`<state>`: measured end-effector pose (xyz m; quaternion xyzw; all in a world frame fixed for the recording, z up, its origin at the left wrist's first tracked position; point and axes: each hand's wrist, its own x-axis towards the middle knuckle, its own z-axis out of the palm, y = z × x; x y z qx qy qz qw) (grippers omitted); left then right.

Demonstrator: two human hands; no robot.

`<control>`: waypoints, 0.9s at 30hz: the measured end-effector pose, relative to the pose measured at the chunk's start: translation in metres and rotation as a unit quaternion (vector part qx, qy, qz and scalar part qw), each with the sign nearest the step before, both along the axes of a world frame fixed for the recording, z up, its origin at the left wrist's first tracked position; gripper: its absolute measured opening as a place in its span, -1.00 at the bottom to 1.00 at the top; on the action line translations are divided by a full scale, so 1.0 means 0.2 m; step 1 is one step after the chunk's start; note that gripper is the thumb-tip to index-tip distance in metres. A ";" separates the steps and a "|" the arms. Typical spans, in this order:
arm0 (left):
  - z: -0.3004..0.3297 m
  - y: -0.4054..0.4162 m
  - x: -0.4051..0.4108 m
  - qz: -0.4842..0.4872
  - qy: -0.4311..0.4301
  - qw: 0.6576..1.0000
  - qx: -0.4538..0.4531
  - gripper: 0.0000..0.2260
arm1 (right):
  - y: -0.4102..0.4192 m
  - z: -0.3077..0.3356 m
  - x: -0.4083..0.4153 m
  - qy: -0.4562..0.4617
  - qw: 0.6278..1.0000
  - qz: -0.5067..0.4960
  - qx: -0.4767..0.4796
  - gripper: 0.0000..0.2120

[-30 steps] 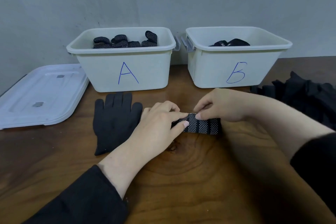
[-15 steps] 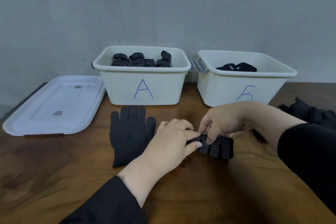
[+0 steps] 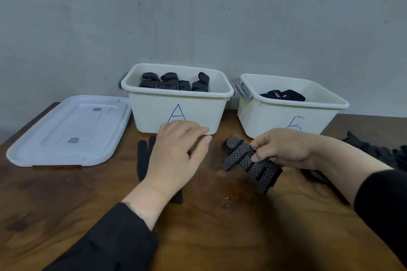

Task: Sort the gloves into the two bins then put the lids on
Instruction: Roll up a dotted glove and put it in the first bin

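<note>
Pinching a folded dotted glove (image 3: 248, 161), the right hand (image 3: 284, 148) lifts it off the surface (image 3: 66, 200). Left hand (image 3: 176, 156) hovers, grip relaxed and empty, over a plain black glove (image 3: 143, 160).

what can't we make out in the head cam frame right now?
- Plain black glove: mostly hidden under the left hand.
- Bin B label: lower part covered by the right hand.
- Glove pile at right: cut by the frame edge, count unclear.
- Bin B contents: the rim hides how many.
- Lids: stacked; count unclear.
</note>
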<state>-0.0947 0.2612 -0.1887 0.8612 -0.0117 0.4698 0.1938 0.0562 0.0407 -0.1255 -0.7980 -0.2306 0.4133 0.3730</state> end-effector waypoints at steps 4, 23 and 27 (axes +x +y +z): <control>0.02 0.18 -0.01 0.059 -0.007 0.998 -0.004 -0.72 | 0.05 0.18 0.04 0.005 0.994 -0.045 0.099 -0.73; 0.09 0.50 0.17 0.135 0.036 0.988 0.061 -0.64 | 0.98 0.53 0.35 -0.243 0.951 -0.189 -0.012 -0.85; 0.08 0.50 0.17 0.130 0.025 0.989 0.061 -0.65 | 1.11 0.44 0.39 -0.323 0.928 -0.148 -0.112 -0.77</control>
